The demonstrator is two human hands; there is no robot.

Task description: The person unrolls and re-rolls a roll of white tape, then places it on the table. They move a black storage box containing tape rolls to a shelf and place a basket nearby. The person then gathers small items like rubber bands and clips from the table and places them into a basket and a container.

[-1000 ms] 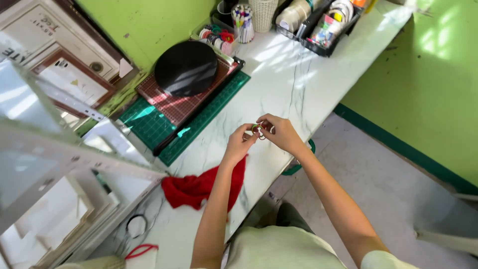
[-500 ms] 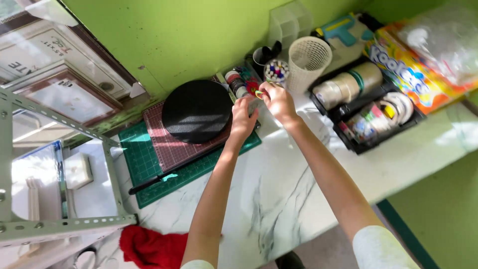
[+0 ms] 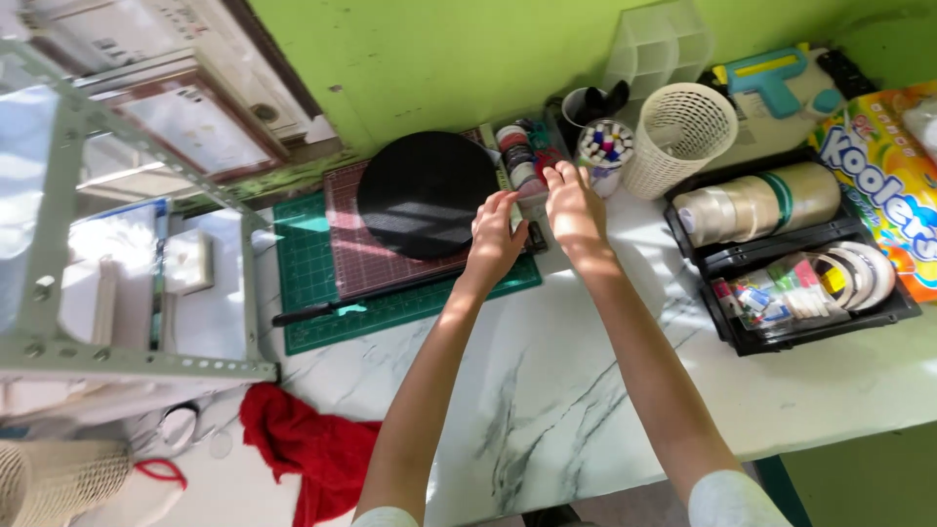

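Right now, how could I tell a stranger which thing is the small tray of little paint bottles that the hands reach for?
Start at the big black round disc on the green cutting mat. Just right of the disc, against the green wall, stands a narrow tray of small bottles, with the right hand at it. Unlike the white mesh basket nearby, it holds a row of red and dark caps.

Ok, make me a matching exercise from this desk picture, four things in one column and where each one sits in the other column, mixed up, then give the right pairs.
Things:
1. black round disc
2. red cloth
3. white mesh basket
4. tape rolls

Places:
A. in the black tray at the right
B. against the green wall, beside the cup of markers
C. on the cutting mats, left of the left hand
D. at the near left edge of the marble table

Pairs: 1-C, 2-D, 3-B, 4-A
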